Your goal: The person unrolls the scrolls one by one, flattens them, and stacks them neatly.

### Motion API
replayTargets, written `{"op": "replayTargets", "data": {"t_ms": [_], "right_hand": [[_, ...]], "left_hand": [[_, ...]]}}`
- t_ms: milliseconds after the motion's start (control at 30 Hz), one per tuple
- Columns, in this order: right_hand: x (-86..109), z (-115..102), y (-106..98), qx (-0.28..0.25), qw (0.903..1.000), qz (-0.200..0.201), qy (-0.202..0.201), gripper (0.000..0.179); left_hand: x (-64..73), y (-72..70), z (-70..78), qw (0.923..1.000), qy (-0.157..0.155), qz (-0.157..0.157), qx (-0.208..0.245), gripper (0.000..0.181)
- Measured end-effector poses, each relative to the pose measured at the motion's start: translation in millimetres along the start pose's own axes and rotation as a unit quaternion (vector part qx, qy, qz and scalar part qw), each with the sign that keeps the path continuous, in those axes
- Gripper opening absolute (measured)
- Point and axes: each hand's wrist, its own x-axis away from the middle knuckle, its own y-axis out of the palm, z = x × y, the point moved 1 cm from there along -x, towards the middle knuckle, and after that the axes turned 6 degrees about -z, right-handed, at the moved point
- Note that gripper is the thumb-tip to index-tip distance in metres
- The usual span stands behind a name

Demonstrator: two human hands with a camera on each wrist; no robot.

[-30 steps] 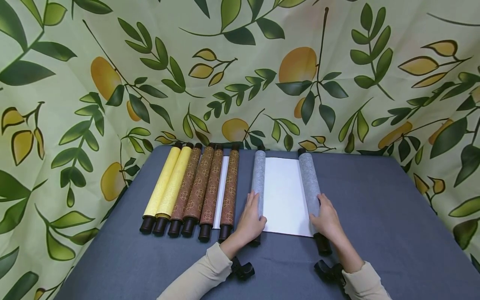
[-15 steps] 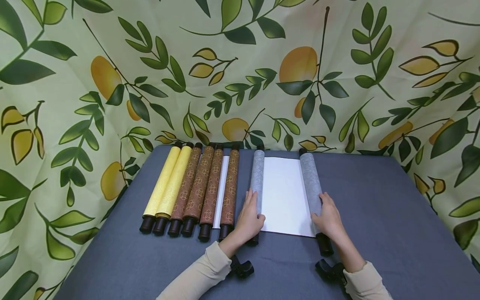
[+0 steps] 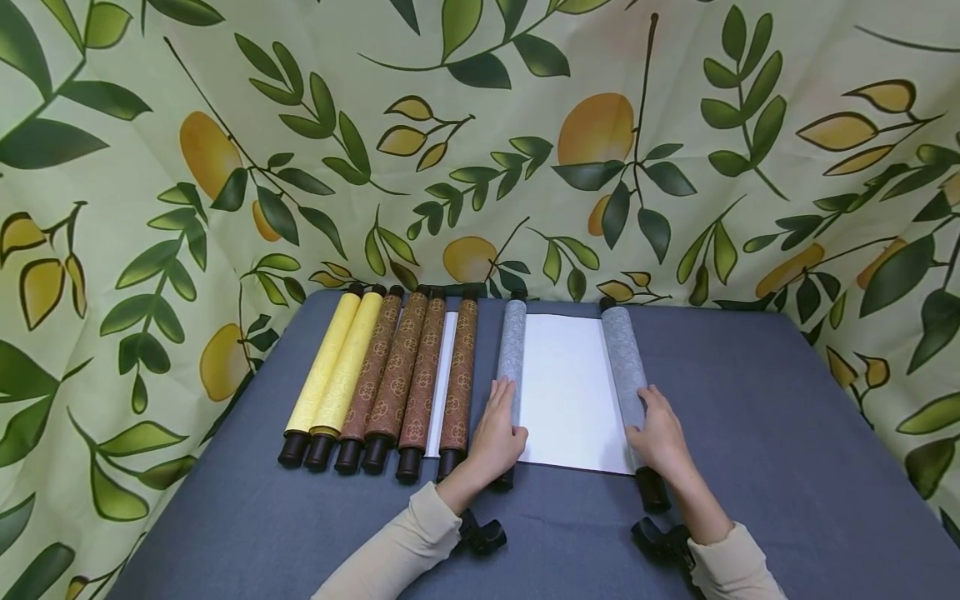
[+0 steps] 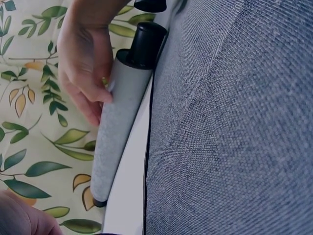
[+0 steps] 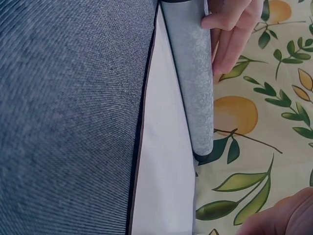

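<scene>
The left hand [image 3: 498,432] grips the left roller [image 3: 513,333], grey with dark ends, at one side of the white sheet [image 3: 572,392]; well apart, the right hand [image 3: 662,432] grips the matching right roller [image 3: 621,342] across it. The right wrist view shows a flower pattern on the left roller that the head view leaves merely mottled. Left of the sheet lie brown rolls [image 3: 392,367], then yellow rolls [image 3: 348,362]. Under the sheet spreads a blue-grey tabletop [image 3: 765,417]; beyond it hangs leaf-and-fruit-printed cloth [image 3: 517,108].

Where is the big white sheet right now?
In the head view, the big white sheet lies on the table, just right of centre, between the left grey roll and the right grey roll.
</scene>
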Motion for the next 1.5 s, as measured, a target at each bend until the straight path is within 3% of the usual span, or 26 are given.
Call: {"op": "replayTargets", "data": {"t_ms": [433,633,867,1067,1500], "right_hand": [[-3.0,0.9,-0.8,0.02,0.9994,-0.009,0.025,0.072],[-3.7,4.5,-3.9,0.039,0.9992,0.003,0.014,0.071],[-2.1,9.0,-7.5,0.051,0.9986,0.015,-0.002,0.068],[0.8,11.5,-6.1,0.038,0.999,0.019,-0.01,0.068],[2.6,16.4,-8.3,0.043,0.9988,0.016,-0.017,0.068]], "left_hand": [[-2.1,-2.5,-2.7,0.9993,-0.029,-0.008,-0.021,0.071],[0.8,-7.8,-7.7,0.9983,-0.05,-0.005,-0.029,0.074],[0.8,-11.8,-10.4,0.9985,-0.025,-0.004,-0.048,0.07],[0.5,-16.1,-11.2,0.9973,-0.023,-0.017,-0.067,0.07],[4.8,-20.9,-13.3,0.9992,-0.001,-0.005,-0.04,0.064]]}}
